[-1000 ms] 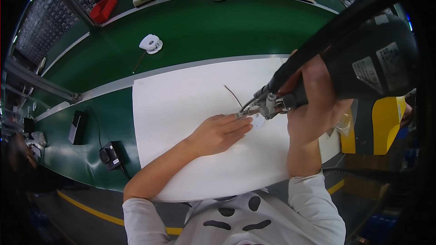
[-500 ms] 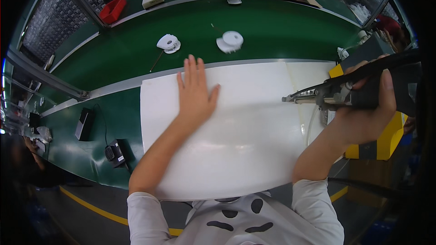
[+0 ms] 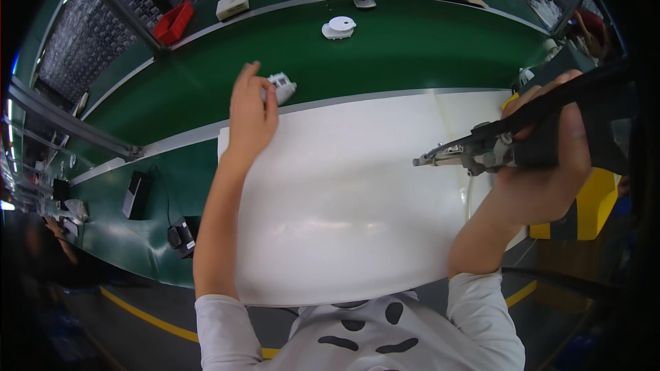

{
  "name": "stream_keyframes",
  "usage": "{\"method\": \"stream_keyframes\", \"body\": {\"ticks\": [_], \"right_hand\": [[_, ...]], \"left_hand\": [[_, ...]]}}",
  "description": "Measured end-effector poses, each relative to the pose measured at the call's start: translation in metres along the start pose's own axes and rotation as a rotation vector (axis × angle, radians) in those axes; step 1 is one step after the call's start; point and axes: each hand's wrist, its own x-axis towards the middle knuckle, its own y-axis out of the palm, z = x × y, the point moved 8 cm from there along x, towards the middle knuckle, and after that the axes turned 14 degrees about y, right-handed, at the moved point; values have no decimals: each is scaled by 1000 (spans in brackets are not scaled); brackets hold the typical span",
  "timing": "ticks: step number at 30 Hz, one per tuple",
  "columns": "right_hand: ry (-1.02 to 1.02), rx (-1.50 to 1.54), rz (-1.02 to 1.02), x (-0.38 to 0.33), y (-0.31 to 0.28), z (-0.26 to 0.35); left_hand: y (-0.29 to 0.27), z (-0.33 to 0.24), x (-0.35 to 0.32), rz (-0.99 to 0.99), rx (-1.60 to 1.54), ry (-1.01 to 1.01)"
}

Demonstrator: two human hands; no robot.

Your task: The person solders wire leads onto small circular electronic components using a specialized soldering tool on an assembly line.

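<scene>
Hands well apart. Our right hand (image 3: 543, 182) is wrapped round the power tool (image 3: 536, 143); its nose points left above the white sheet (image 3: 350, 199), long axis running crosswise, rising slightly to the right. Our left hand (image 3: 253, 113) is at the white plastic part (image 3: 283, 89), over the green surface (image 3: 206, 75) just past the sheet's far edge. Can't tell if we're gripping it: fingers cover its left side and blur, so its long axis is unreadable. Tool's back end fades into the dark right rim.
</scene>
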Motion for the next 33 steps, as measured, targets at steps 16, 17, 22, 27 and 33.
{"method": "stream_keyframes", "body": {"ticks": [16,17,22,27,33], "right_hand": [[71,-174,-36,3,7,4],[68,-174,-23,4,9,4],[58,-79,21,0,18,-8],[98,-79,101,-3,32,-15],[159,-37,52,-4,35,-22]], "left_hand": [[-37,-145,-22,270,-539,295],[-34,-166,-26,274,-677,442],[-20,-206,-17,231,-576,435],[-13,-213,-21,233,-522,350],[-13,-218,-25,218,-435,422]]}}
